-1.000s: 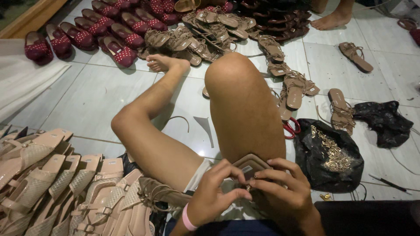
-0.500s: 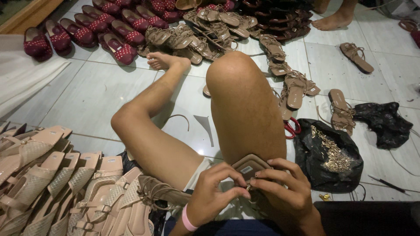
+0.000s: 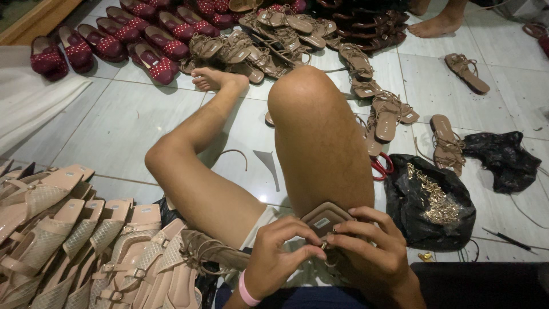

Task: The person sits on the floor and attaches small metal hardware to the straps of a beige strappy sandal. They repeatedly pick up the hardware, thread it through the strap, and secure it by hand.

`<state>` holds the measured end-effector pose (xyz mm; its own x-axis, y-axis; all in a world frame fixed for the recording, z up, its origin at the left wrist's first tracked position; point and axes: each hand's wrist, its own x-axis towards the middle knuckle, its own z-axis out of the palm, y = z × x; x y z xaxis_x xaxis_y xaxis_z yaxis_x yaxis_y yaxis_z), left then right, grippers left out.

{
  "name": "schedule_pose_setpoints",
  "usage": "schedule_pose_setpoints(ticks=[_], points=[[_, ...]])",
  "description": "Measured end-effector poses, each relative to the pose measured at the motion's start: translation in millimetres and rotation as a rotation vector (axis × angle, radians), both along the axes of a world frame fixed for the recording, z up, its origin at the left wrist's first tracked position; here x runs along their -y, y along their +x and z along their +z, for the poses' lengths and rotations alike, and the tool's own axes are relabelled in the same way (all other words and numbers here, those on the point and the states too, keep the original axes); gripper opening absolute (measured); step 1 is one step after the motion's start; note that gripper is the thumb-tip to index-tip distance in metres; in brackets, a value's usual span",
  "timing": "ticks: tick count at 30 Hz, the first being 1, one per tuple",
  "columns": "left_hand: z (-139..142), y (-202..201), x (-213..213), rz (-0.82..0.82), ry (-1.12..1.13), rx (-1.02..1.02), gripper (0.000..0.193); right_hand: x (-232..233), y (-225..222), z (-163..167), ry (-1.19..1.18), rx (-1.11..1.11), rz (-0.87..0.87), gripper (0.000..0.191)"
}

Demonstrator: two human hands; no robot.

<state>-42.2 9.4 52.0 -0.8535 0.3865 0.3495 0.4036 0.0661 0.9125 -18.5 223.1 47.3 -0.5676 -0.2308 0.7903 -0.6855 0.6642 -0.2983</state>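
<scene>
Left hand (image 3: pixel 278 256): grip narrow, fingertips pinched on the near edge of the tan sandal sole (image 3: pixel 326 220); a pink wristband circles the wrist.
Right hand (image 3: pixel 372 252): fingers curled over the same sole, pinching a small metal piece at its edge.
Sole: flat, smooth, squared toe, resting against the raised knee, near centre.
Left, near: pale pink woven-strap sandals (image 3: pixel 74 246), piled.
Right: crinkled black bag (image 3: pixel 429 200) of shiny gold fittings.
Far: red dotted shoes (image 3: pixel 114 40) in rows on the glossy tiled floor (image 3: pixel 126 120).
</scene>
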Motion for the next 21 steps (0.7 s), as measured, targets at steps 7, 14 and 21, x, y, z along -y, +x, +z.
schedule_pose_setpoints(ticks=[7,14,21], points=[[-0.7,1.4,-0.3,0.021,0.016,-0.036,0.019,-0.8,-1.8,2.6,0.019,-0.021,0.008,0.027],[-1.0,2.2,-0.7,0.035,0.018,-0.029,0.019,-1.1,-0.9,4.3,0.028,0.008,0.004,0.029],[-2.9,2.4,-1.4,0.048,0.035,-0.036,0.02,-1.5,-2.3,5.3,0.028,-0.002,0.012,0.028]])
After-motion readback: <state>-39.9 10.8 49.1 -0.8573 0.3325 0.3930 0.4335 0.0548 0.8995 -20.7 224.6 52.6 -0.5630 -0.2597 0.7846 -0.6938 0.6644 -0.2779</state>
